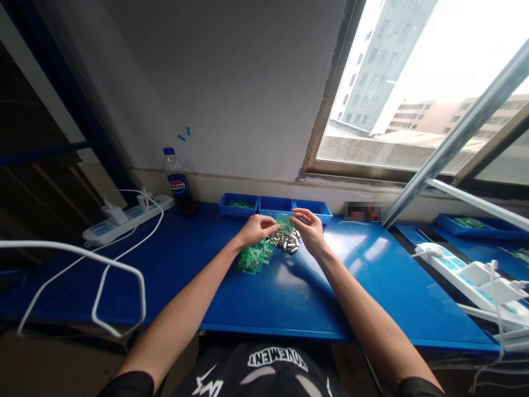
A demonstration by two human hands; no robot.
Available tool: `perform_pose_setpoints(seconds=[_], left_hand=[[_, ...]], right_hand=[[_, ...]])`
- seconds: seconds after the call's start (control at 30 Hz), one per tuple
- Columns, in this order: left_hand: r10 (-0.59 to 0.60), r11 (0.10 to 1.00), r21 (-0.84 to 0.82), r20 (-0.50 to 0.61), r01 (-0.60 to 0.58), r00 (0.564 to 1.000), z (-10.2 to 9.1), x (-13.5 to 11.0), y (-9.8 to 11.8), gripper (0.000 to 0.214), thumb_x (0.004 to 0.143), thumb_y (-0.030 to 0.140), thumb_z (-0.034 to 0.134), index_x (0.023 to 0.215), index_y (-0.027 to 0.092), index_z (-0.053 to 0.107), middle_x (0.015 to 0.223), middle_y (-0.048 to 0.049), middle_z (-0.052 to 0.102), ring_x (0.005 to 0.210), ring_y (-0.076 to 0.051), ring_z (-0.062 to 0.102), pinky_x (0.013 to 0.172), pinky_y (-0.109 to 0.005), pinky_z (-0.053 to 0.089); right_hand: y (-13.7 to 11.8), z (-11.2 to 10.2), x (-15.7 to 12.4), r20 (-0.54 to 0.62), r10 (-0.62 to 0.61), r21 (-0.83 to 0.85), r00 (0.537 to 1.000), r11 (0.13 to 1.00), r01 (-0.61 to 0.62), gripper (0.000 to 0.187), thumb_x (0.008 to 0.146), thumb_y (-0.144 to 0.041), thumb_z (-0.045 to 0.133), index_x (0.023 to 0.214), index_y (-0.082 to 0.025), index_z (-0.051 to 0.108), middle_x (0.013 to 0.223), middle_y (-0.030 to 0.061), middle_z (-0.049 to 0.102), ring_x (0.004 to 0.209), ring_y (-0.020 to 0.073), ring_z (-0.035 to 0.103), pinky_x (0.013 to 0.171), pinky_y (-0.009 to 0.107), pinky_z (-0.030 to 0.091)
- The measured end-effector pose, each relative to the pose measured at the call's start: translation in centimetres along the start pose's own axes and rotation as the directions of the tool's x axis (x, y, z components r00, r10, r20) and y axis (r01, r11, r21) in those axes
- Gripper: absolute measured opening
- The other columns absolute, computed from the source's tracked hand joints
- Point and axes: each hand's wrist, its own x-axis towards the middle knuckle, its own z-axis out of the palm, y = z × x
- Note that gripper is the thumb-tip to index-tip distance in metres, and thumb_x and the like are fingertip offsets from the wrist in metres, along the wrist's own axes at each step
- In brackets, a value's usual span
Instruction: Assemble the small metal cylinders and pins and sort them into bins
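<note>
Near the table's far edge, my left hand and right hand pinch a green bag above metal parts. A loose grip could, I judge, scatter parts.

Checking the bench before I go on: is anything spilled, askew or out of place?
Nothing damaged. The small metal parts and green bags lie loose on the blue table, not in the blue trays; both hands hold one bag.

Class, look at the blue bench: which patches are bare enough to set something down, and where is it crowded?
Free: the bench between power strip and left hand; also right of the right hand. Crowded: metal parts, green bags, and blue trays.
</note>
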Motion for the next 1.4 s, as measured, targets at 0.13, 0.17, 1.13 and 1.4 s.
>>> perform_pose_setpoints(seconds=[0.13,0.17,1.13,1.4], left_hand=[[0.022,1.000,0.008,0.028,-0.022,0.999,-0.2,0.2,-0.1,0.032,0.080,0.044,0.077,0.064,0.017,0.072,0.063,-0.0043,0.068,0.058,-0.015,0.060,0.057,-0.026,0.043],[0.021,1.000,-0.016,0.015,-0.021,1.000,-0.4,0.4,-0.4,0.034,0.081,0.045,0.076,0.063,0.016,0.071,0.063,-0.0045,0.068,0.057,-0.015,0.059,0.057,-0.026,0.043],[-0.240,0.870,0.484,0.245,0.095,0.939,-6.6,-1.5,0.0,0.077,0.022,0.036,0.099,0.094,0.028,0.073,0.084,-0.0001,0.066,0.063,-0.019,0.060,0.052,-0.024,0.038],[-0.228,0.939,0.306,0.217,0.155,0.949,-7.4,-1.4,-0.3,0.067,0.027,0.032,0.098,0.089,0.025,0.072,0.080,0.0024,0.067,0.051,-0.014,0.061,0.045,-0.022,0.039]], right_hand=[[0.0,-0.3,0.1,-0.006,0.082,0.002,0.997,0.997,-0.082,0.049,0.070,-0.053,0.085,0.106,-0.023,0.072,0.089,0.0038,0.071,0.080,0.0202,0.067,0.074,0.034,0.055],[0.1,-0.4,0.2,-0.019,0.099,0.009,0.995,0.995,-0.099,0.048,0.071,-0.054,0.084,0.105,-0.022,0.072,0.088,0.0036,0.072,0.078,0.0197,0.067,0.074,0.034,0.055],[1.1,-1.6,0.8,-0.074,0.178,-0.011,0.981,0.984,-0.180,0.043,0.069,-0.053,0.083,0.095,-0.020,0.073,0.079,0.0029,0.070,0.066,0.0169,0.062,0.065,0.031,0.051],[1.2,-1.6,0.9,-0.074,0.181,-0.031,0.981,0.982,-0.184,0.044,0.068,-0.055,0.082,0.093,-0.020,0.073,0.077,0.0029,0.070,0.065,0.0180,0.063,0.064,0.033,0.052]])
